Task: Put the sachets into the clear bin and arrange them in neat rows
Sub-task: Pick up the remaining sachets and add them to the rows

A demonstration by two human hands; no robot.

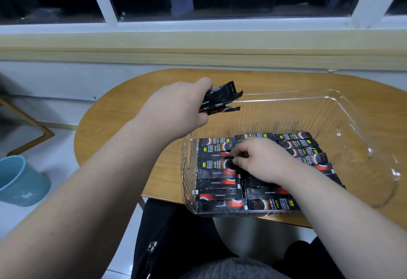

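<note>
A clear bin (pixel 343 111) stands on the wooden table. Several black sachets (pixel 220 181) with red and white print lie flat in its near half, set in rows side by side. My left hand (pixel 176 109) hovers above the bin's far left corner and grips a bundle of black sachets (pixel 222 98). My right hand (pixel 262 159) is down inside the bin, its curled fingers pinching the end of a sachet (pixel 217 154) in the left row. The sachets under my right hand are hidden.
The oval wooden table (pixel 123 113) sits against a wall below a window sill (pixel 198 45). A blue mug-like bin (pixel 19 181) stands on the floor to the left. My legs in dark trousers (pixel 176 234) are under the table's near edge.
</note>
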